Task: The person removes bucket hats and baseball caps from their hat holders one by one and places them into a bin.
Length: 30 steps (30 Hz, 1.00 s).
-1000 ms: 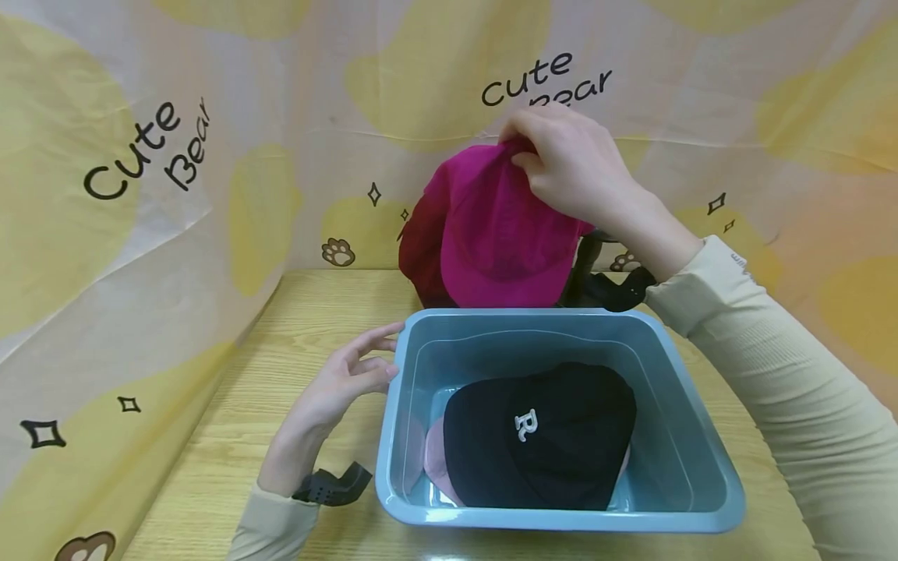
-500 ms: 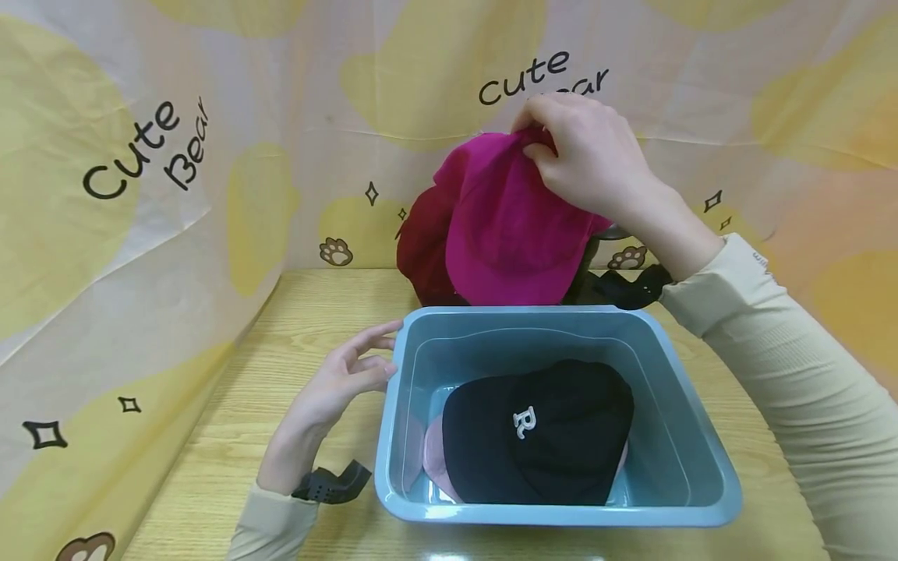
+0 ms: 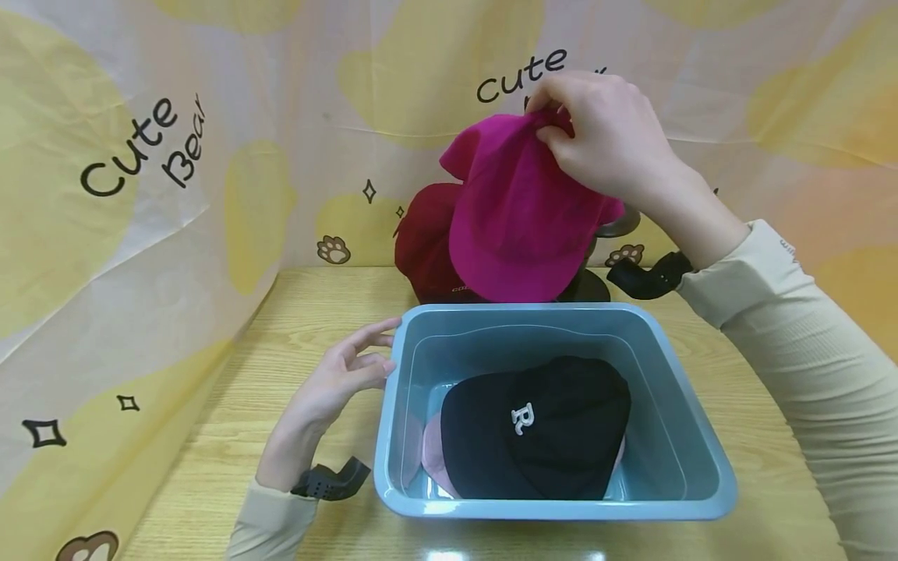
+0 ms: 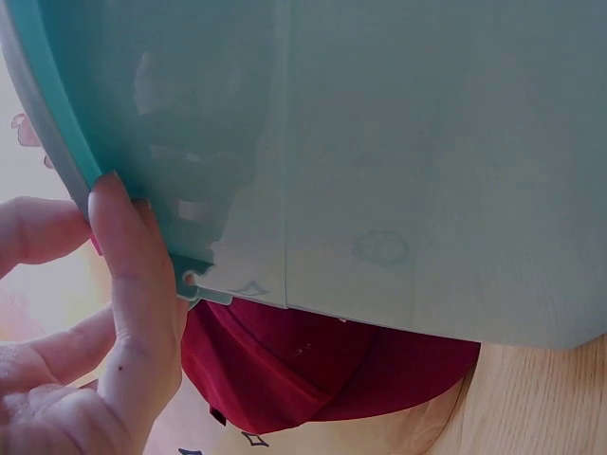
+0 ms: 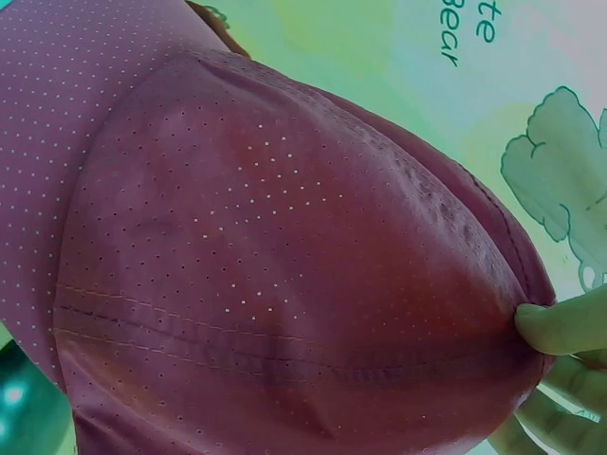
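Observation:
A magenta cap [image 3: 522,222] hangs above the basin's far side, and my right hand [image 3: 613,132] pinches the top of its crown. In the right wrist view the cap's dotted, perforated fabric [image 5: 237,227] fills much of the picture. My left hand [image 3: 344,370] holds the left rim of a blue plastic basin [image 3: 691,405], thumb at the rim's edge and fingers partly hidden by it. Inside the basin lies a black cap [image 3: 561,428] with a white letter R, on top of a pink cap [image 3: 436,460] that is mostly covered.
A dark red cap [image 3: 431,238] sits behind the basin, partly hidden by the magenta cap. Beside it stands a dark stand [image 3: 589,288], mostly hidden. The wooden tabletop [image 3: 316,300] ends at a printed yellow cloth backdrop [image 3: 259,78].
My right hand has lifted the magenta cap up and to the right, uncovering more of the dark red cap and the dark stand. The left hand keeps its place at the basin.

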Each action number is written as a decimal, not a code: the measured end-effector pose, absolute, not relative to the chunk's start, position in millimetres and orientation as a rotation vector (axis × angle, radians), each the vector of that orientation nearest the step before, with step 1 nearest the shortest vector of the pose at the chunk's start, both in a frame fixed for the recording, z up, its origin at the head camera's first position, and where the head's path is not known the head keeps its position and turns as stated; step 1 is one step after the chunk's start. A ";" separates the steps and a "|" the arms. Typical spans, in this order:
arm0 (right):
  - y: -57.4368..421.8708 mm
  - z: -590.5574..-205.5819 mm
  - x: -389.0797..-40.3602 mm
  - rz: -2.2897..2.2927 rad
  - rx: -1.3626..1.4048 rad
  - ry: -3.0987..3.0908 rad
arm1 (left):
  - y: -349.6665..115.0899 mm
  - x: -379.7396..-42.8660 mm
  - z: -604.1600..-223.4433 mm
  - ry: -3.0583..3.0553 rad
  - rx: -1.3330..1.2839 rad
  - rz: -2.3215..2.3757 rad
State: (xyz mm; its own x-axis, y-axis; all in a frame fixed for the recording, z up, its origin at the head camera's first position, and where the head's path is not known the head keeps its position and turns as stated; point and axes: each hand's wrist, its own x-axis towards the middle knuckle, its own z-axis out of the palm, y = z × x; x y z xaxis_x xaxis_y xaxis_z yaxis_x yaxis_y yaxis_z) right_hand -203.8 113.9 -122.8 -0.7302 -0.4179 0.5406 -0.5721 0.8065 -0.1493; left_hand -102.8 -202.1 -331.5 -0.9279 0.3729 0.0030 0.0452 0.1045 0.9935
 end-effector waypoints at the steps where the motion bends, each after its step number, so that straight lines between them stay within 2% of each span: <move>1: 114.7 -121.6 -203.4 0.421 0.730 -2.502 | -202.0 -102.7 -331.5 2.132 0.412 1.905; 20: 125.3 -106.2 -197.0 0.287 0.720 -2.538 | -200.7 -104.3 -331.8 2.118 0.418 1.912; 30: 130.2 -104.3 -192.2 0.401 0.771 -2.580 | -199.8 -105.2 -331.4 2.136 0.408 1.899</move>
State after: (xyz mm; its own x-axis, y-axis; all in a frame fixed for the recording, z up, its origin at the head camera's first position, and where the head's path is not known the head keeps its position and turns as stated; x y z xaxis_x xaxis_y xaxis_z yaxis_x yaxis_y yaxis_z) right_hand -192.2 130.2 -104.3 -0.7603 -0.4533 0.4652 -0.5731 0.8052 -0.1521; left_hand -105.2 -199.8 -331.4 -0.9284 0.3716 -0.0035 0.0400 0.1094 0.9932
